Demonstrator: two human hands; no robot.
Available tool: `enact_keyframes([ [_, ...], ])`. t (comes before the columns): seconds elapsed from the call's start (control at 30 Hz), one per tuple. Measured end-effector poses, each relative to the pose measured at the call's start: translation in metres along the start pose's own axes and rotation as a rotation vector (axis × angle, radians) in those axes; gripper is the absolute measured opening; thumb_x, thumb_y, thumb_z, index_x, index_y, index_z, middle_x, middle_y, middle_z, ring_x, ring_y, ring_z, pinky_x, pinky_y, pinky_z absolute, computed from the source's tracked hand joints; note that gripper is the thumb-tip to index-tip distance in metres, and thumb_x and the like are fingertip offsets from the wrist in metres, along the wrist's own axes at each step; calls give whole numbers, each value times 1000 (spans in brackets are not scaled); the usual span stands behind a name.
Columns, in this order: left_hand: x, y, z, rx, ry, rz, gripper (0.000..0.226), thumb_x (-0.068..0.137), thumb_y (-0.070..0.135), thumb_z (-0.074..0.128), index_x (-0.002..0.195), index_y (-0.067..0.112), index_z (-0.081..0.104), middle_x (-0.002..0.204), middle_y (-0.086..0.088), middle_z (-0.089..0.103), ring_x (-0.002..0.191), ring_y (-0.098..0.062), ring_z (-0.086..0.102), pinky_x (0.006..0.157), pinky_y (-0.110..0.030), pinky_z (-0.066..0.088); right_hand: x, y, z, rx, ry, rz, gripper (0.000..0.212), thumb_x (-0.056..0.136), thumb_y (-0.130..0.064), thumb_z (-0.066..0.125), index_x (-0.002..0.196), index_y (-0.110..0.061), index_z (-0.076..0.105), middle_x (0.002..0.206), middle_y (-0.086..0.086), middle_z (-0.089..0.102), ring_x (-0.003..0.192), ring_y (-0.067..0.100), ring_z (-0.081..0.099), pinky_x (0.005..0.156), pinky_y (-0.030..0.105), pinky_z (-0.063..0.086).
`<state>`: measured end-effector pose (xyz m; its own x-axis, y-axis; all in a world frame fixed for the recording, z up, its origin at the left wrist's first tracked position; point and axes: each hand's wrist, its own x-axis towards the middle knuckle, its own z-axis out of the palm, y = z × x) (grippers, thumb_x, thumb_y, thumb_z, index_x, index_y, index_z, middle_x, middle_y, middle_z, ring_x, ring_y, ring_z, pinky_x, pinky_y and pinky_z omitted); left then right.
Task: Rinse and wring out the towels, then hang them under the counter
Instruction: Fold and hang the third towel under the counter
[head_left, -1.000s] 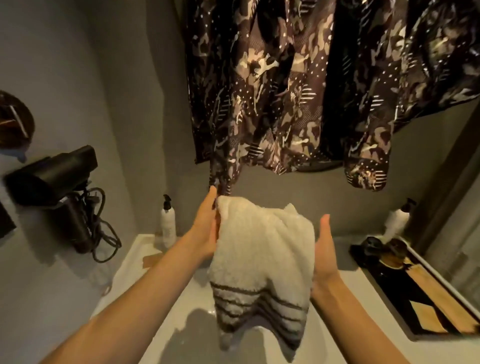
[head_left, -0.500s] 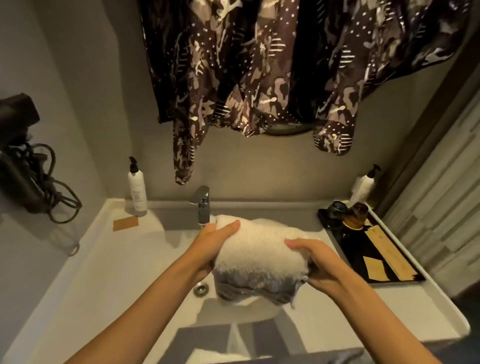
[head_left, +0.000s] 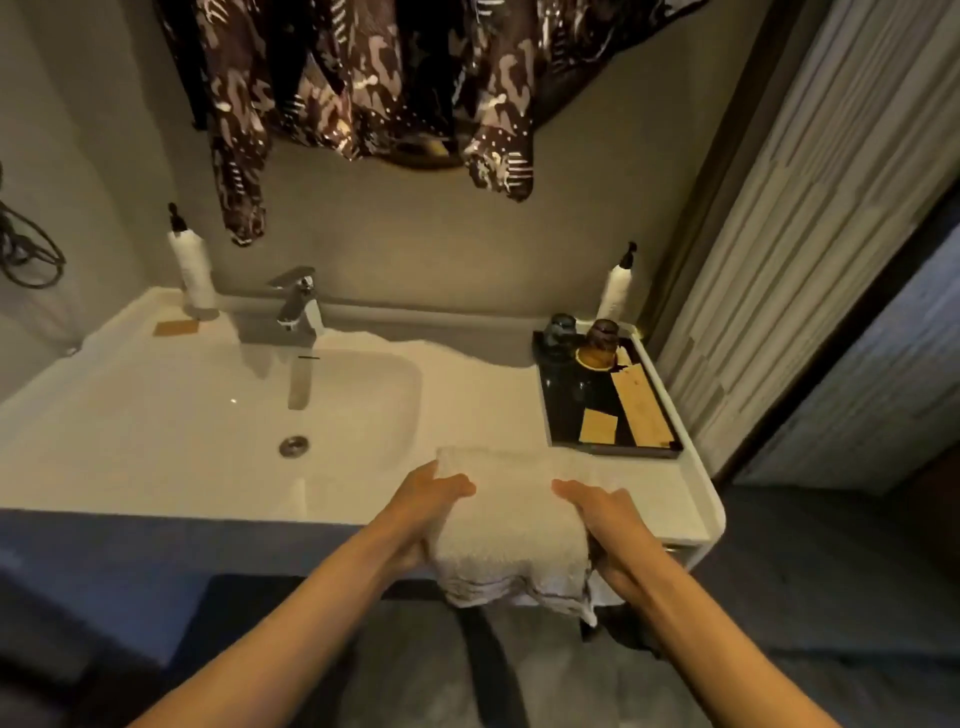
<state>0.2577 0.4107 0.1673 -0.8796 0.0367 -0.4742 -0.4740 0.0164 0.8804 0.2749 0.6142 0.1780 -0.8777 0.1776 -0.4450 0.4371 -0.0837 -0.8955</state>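
Gripping a folded white towel between both hands at the front right edge of the desk, head view: left hand clamped on its left side, thumb on top; right hand closed on its right side (fingers tucked beneath). Hanging over the edge, striped hem lowest, right of the sink drain and just in front of a black tray.
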Motion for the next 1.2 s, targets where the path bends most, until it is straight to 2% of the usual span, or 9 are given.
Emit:
enact_keyframes([
  [0.07,-16,-31,32,-6,23,-73,23,92,7,61,113,11,68,107,-16,74,94,-29,71,74,-33,55,-15,30,-35,-25,-8,24,12,92,-7,67,99,-13,59,96,6,69,85,20,66,79,37,55],
  [0.2,-39,-82,90,45,-4,-197,22,93,4,58,106,13,73,96,-10,79,86,-28,74,73,-35,56,-32,90,-96,-72,-13,143,38,93,-4,64,130,-9,58,122,12,68,101,25,67,85,40,58],
  [0.37,-39,-146,132,27,23,-331,28,90,2,60,113,12,72,100,-12,78,85,-29,73,69,-31,55,-43,151,-140,-20,60,301,30,92,-8,67,114,-17,48,89,-2,58,80,17,59,80,39,51],
  [0.47,-27,-179,147,-5,14,-364,34,90,4,60,120,18,68,107,-12,74,95,-30,71,72,-33,54,-33,175,-156,-2,74,278,26,94,-8,66,109,-21,50,88,-6,58,80,13,58,79,37,49],
  [0.63,14,-230,164,-121,65,-327,42,89,-2,60,125,20,66,113,-12,74,104,-34,70,92,-48,55,17,221,-165,-59,56,193,30,95,-5,64,118,-23,56,97,-7,65,85,8,63,69,25,53],
  [0.7,41,-247,169,-177,50,-268,47,88,-4,59,127,21,65,116,-12,75,107,-34,70,97,-52,54,44,238,-166,-44,47,135,34,95,-4,63,121,-24,53,108,2,67,89,10,63,80,34,56],
  [0.87,90,-244,174,-243,18,-115,56,87,-14,58,129,23,61,118,-8,72,102,-25,69,80,-37,59,91,239,-167,-22,41,29,38,95,-4,63,115,-34,52,119,3,67,108,25,63,102,50,50],
  [1.03,137,-240,175,-270,5,-5,52,88,-15,54,120,25,64,115,-6,72,106,-25,68,89,-43,57,144,237,-166,-12,-26,-129,42,95,1,60,107,-38,55,110,-11,65,104,8,64,98,40,52],
  [1.2,171,-238,180,-414,-13,-1,44,88,-21,45,106,12,69,88,-4,78,79,-18,74,67,-30,60,190,237,-163,53,-31,-137,44,93,7,58,96,-34,73,107,5,74,105,24,70,93,48,56],
])
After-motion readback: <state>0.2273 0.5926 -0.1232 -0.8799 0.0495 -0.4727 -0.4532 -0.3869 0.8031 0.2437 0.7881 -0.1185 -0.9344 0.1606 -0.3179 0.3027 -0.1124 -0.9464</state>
